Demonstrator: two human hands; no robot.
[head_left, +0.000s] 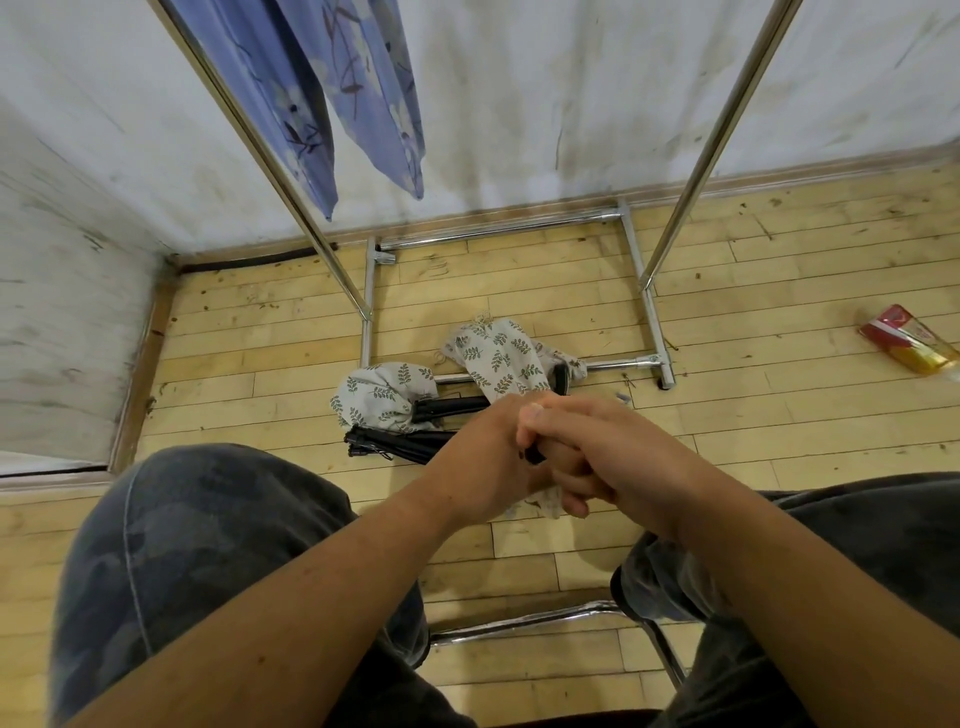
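My left hand (483, 457) and right hand (608, 452) meet just on my side of the near floor bar of the chrome tube clothes rack (647, 301). My right hand's fingers curl round a small black piece (535, 456), of which only an end shows, with my thumb laid over the top. My left hand presses against it from the other side, but its fingers are hidden, so I cannot tell how they close. A scrap of pale cloth (548, 506) hangs beneath my hands. Across the rack's near bar lie white leaf-print cloths (498, 353) and black plastic hangers (395, 444). Beside the rack's left upright hangs blue flowered fabric (306, 119). Well to the right of the rack, a red and yellow packet (909, 343) lies on the pale wooden plank floor (779, 415).
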